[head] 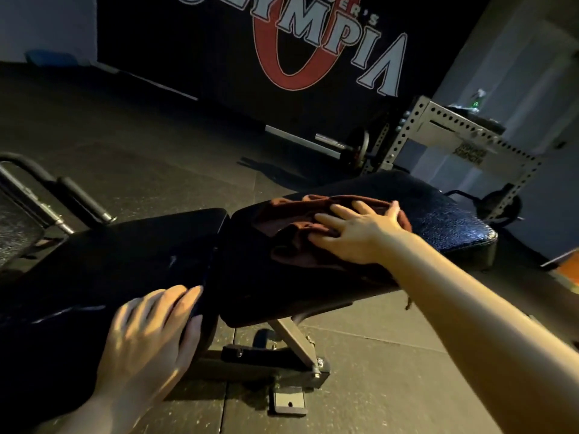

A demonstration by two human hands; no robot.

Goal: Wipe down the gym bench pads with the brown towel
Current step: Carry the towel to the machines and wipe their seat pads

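A black gym bench stands across the middle of the view in two pads. The long back pad (445, 214) runs to the right and the seat pad (103, 264) lies to the left, with a narrow gap between them. The crumpled brown towel (291, 227) lies on the back pad near that gap. My right hand (357, 233) presses flat on the towel with its fingers spread. My left hand (150, 333) rests on the near edge of the seat pad, fingers straight and pointing at the gap.
The bench's metal frame and foot (288, 368) stand on the dark rubber floor below the pads. A barbell with plates (351, 145) and a perforated steel rack (463, 136) are behind the bench at the right. Another machine's handles (62, 195) are at the left.
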